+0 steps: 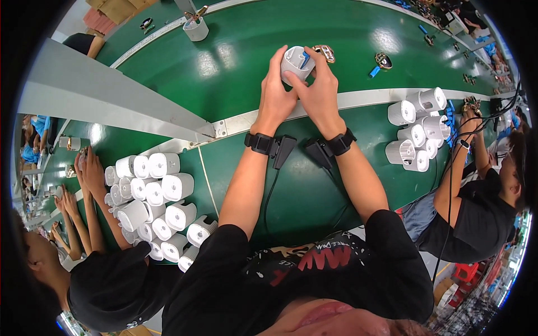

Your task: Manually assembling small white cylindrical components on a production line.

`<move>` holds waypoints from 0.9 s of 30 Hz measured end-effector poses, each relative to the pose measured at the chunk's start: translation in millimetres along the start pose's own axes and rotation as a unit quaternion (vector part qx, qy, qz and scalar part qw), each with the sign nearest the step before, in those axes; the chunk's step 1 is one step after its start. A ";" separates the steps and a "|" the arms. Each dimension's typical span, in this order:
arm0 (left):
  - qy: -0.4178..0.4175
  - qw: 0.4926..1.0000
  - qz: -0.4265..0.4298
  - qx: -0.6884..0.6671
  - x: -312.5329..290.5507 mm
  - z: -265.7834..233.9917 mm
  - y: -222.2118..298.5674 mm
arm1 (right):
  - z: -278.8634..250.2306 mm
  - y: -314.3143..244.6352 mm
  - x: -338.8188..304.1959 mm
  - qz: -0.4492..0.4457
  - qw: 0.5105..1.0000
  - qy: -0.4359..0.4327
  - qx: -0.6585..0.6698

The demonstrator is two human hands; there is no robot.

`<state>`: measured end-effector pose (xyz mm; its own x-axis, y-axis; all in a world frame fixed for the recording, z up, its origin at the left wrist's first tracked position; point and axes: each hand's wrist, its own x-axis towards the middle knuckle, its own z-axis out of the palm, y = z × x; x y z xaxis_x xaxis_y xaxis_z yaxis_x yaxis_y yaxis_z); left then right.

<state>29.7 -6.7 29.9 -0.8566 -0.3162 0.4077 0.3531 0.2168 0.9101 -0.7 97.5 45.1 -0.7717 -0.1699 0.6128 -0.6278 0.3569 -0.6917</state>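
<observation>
Both my hands are wrapped round a white ribbed plastic housing (288, 63), held over the green belt with its open end showing. My left hand (274, 92) grips its left side. On the other side, my right hand (320, 89) curls its index finger near the rim, its thumb lying across the front. Inside the housing a blue piece (305, 60) is visible; whether my right fingers touch it, I cannot tell. Just beyond them lies a gold-and-white circuit part (325, 54), partly behind my fingers. To its right, another circuit part (383, 60) has a blue piece attached.
White housings (178, 187) are piled on the left, with another stack (414, 135) on the right. A metal post (123, 89) slants across the left. A filled white housing (196, 30) stands on the far belt. People work on both sides; black cables (450, 185) hang at right.
</observation>
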 end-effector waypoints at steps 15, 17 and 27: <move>0.036 0.992 0.002 0.120 0.2 0.1 -3.8 | -12.1 4.8 8.5 0.099 0.986 -0.134 -0.019; 0.067 0.982 -0.026 0.173 2.1 -5.4 -8.2 | -23.6 -15.0 12.9 0.107 0.977 -0.177 -0.049; 0.260 0.930 -0.063 0.251 9.8 -69.8 -44.5 | -84.9 80.4 27.4 0.250 0.920 0.034 -0.301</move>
<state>31.9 -83.8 -1.4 -0.5347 -0.7446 0.3996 -0.0703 0.5105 0.8570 -63.7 199.6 38.7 -0.9279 0.2034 0.3125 -0.0115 0.8221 -0.5692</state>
